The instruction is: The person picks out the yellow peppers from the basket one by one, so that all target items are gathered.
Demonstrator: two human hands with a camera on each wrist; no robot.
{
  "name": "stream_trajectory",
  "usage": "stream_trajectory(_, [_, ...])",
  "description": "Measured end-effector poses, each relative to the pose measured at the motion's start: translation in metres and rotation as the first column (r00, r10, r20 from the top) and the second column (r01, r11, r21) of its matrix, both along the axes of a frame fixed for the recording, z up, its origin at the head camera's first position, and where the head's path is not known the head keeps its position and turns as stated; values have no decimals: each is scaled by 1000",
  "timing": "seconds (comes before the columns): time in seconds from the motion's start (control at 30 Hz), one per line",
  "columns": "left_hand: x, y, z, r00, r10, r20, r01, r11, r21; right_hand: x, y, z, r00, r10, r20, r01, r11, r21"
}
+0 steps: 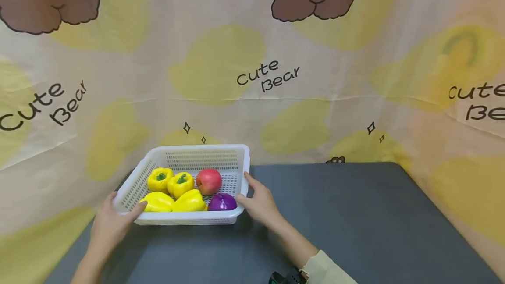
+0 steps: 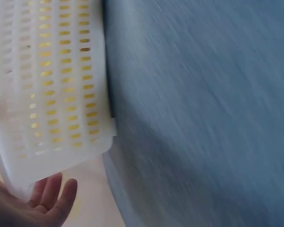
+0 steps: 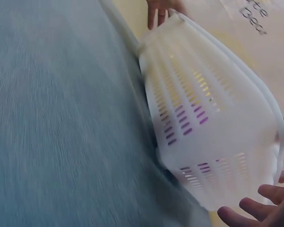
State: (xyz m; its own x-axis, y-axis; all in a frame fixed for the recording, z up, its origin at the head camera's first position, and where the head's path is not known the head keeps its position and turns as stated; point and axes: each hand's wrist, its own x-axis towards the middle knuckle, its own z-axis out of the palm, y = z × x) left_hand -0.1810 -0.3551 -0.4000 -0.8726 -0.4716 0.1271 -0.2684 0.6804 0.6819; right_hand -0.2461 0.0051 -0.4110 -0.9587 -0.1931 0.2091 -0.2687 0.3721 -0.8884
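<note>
A white perforated plastic basket (image 1: 185,218) sits at the left of the dark table, its front side close over the tabletop. My left hand (image 1: 111,225) grips its front left corner, thumb over the rim and fingers outside. At the right end, my right hand (image 1: 259,200) holds the rim between thumb and fingers. Inside are two yellow bell peppers (image 1: 180,184), a red apple (image 1: 209,182), two smooth elongated yellow pieces (image 1: 190,201) and a shiny round purple vegetable (image 1: 222,202). Yellow and purple show through the slots of the basket (image 3: 217,137) in the right wrist view.
The dark grey table (image 1: 339,214) extends to the right of the basket. Behind it hangs a cloth backdrop (image 1: 221,65) with bears, yellow patches and lettering. A black device (image 1: 288,276) is at my right wrist, beside a pale sleeve (image 1: 325,268).
</note>
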Motion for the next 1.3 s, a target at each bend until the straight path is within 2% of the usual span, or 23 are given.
stream_trajectory(0.1, [-5,9,6,996,-22,83,21,1000,16,-3,16,2,1000,-6,-1,6,1000,10])
stream_trajectory(0.2, [-13,17,9,987,-73,145,69,997,31,-5,33,2,1000,-23,21,23,1000,14])
stream_trajectory(0.37, [-28,34,11,964,-200,177,196,980,43,-11,59,2,995,-78,60,77,997,23])
stream_trajectory(0.53, [-39,56,12,941,-283,185,276,959,60,-17,86,3,991,-101,87,100,995,16])
stream_trajectory(0.77, [-49,87,11,921,-356,158,338,932,132,-19,128,4,989,-94,115,91,995,35])
stream_trajectory(0.9, [-51,104,15,895,-411,173,381,906,183,-19,150,5,988,-73,138,74,997,-4])
stream_trajectory(1.03, [-60,122,19,871,-462,165,431,882,191,-20,172,8,983,-107,148,109,994,-1])
stream_trajectory(1.2, [-70,133,18,870,-467,158,442,881,171,-17,188,14,978,-114,174,106,993,55])
stream_trajectory(1.3, [-75,137,15,862,-486,144,460,869,181,-15,192,17,980,-88,177,77,995,67])
